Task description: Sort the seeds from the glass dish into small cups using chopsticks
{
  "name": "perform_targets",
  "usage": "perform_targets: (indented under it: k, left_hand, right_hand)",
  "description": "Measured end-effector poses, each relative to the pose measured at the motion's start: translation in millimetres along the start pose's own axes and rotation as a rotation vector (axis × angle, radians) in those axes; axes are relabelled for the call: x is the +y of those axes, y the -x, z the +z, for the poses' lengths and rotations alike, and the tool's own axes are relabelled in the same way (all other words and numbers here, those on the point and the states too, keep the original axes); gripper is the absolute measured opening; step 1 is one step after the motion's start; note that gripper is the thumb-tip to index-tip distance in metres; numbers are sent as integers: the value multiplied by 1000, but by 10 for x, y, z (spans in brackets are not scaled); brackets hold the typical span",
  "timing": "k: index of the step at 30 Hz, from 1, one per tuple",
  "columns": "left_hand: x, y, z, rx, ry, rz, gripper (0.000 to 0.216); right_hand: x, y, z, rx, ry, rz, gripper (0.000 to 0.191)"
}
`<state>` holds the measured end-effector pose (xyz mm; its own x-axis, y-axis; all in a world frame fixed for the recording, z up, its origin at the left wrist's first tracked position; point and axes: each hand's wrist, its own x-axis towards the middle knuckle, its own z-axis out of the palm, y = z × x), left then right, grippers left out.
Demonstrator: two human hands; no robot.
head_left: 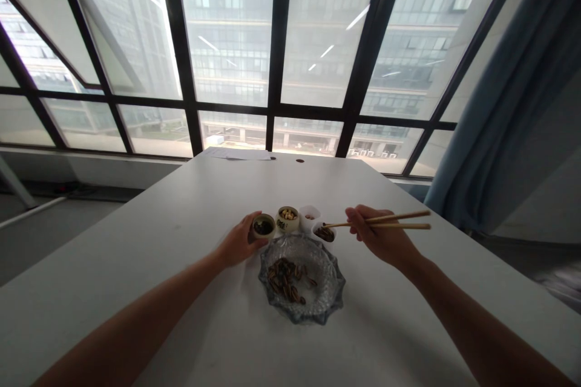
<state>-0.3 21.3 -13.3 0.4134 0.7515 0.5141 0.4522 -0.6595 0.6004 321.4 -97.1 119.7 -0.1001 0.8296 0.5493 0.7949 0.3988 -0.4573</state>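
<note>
A clear glass bowl [318,305] with a pile of dark seeds [285,278] sits on the white table in front of me. Behind it stand several small cups: one with dark contents [264,225], one with pale nuts [287,218], a white square one [310,213] and one with brown pieces [324,233]. My left hand [238,243] is wrapped round the side of the dark-filled cup. My right hand [379,234] grips a pair of wooden chopsticks [399,221], their tips pointing left over the brown-filled cup.
The white table [181,254] runs back to a large black-framed window [276,72]. A sheet of paper [240,154] lies at its far edge. A blue curtain [512,121] hangs at the right, and the floor drops away on the left.
</note>
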Motion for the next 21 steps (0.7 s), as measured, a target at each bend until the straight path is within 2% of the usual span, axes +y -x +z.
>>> perform_targets:
  k: [2,7,13,16,21]
  left_hand:
    - [0,-4,-2,-3,1,-4,69]
    - [9,-5,-12,12,9,2,69]
    - [14,-8,-15,10,10,2,70]
    - [13,-12,-15,-8,5,-5,69]
    - [20,-9,-17,12,1,-2,69]
  right_hand:
    - [27,-3,25,-20,-22,51,62]
    - [-43,38,31,97,-250,149,62]
    - [-149,57,2,22,-310,134,61]
    - [-161,64,3,-118,-401,148,61]
    - [-233,108,35,-463,-384,126,62]
